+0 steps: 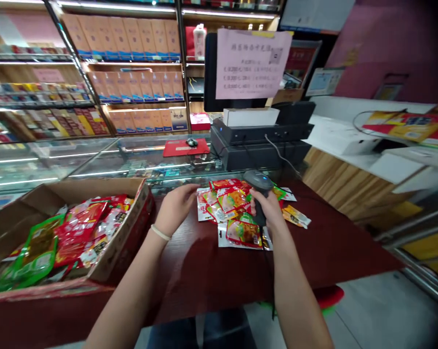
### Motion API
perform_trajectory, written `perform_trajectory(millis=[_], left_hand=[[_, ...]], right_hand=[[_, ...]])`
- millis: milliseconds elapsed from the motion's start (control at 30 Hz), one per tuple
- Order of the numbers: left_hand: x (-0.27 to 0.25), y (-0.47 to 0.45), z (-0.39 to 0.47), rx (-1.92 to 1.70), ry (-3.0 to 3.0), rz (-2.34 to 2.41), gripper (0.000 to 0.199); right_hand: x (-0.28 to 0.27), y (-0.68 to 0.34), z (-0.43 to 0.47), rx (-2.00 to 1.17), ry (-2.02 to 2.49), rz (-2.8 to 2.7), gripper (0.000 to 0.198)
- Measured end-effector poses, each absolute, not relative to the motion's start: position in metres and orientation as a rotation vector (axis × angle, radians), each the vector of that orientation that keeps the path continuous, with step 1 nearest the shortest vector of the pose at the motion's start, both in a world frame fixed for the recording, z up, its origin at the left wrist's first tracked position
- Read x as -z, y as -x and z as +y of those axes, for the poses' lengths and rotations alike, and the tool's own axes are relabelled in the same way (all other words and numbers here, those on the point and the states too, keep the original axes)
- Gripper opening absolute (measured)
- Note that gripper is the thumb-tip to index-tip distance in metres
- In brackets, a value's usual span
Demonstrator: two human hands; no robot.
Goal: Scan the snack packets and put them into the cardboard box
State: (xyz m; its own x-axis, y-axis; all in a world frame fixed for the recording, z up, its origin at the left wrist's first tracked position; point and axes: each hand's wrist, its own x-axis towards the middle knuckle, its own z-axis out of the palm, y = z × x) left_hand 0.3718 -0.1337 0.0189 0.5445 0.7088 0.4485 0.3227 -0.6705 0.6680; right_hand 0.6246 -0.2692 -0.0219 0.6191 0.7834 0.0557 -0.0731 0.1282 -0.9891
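Note:
My right hand (271,211) is wrapped round the handle of a dark barcode scanner (258,180), whose head points away from me over a pile of snack packets (233,198). A cable hangs down from the scanner. My left hand (177,207), with a pale band at the wrist, is open at the left edge of the pile, its fingers stretched towards the packets. Whether the fingertips touch a packet I cannot tell. The packets are red, green and white with clear windows. One packet (242,233) lies nearest me, and a small yellow packet (295,216) lies to the right.
On the left, an open cardboard box (122,242) holds red and green packets. Behind the dark red table (204,271) stand a glass counter (95,155), a red mouse pad (175,148) and a monitor with a pink notice (253,63). Stocked shelves line the back wall.

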Motion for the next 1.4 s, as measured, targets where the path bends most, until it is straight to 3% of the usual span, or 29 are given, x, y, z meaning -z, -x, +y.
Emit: perform_trajectory(millis=[267,467,533,767,1167,1400], left_hand=[[0.032,-0.484,-0.114,-0.768,-2.112,0.611,0.022],[0.061,-0.512,-0.115,-0.609,-2.158,0.708,0.048],[0.062,-0.513,-0.119,-0.628,-2.155,0.728,0.046],[0.059,-0.482,-0.121,-0.798,-1.992,0.737,0.006],[0.095,-0.353,-0.121,-0.913,-1.069,0.827,0.045],[0.097,-0.34,-0.113,-1.032,-0.879,0.825,0.043]], right_hand=[[0.022,-0.648,-0.278,-0.658,1.273,-0.578,0.034],[0.022,-0.652,-0.281,-0.647,1.214,-0.569,0.032],[0.023,-0.652,-0.281,-0.651,1.199,-0.571,0.03],[0.024,-0.645,-0.277,-0.664,1.207,-0.621,0.033],[0.032,-0.57,-0.251,-1.029,1.124,-0.781,0.032],[0.047,-0.538,-0.244,-1.139,1.209,-0.929,0.033]])
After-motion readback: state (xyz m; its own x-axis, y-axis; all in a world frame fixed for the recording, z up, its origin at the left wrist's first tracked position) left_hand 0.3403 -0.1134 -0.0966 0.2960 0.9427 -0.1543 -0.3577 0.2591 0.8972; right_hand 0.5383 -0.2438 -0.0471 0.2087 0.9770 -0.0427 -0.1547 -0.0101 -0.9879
